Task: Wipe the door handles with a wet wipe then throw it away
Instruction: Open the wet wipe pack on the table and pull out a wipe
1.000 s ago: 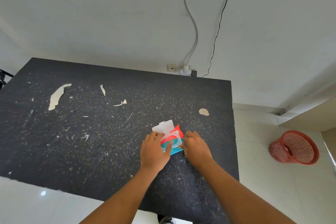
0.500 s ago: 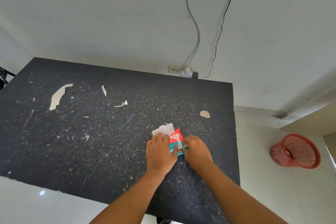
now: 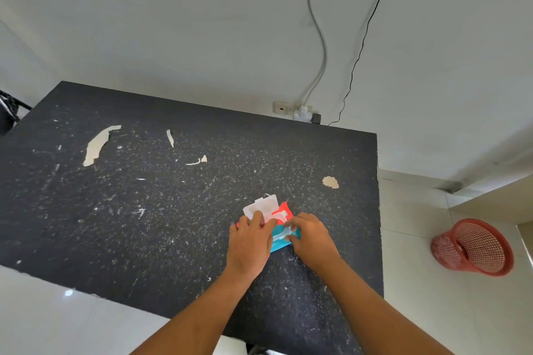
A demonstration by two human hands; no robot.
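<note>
Right grip (image 3: 310,236) apparently pinches the wipe pack (image 3: 280,243)

Bright, even light with soft shadows; a small glare spot on the floor (image 3: 43,326); wide-angle edges bend, corners perhaps slightly soft.

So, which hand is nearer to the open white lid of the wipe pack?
Left. The left hand touches the lid with its fingertips, from the near side. The right hand sits lower right, on the teal part of the wipe pack.
</note>
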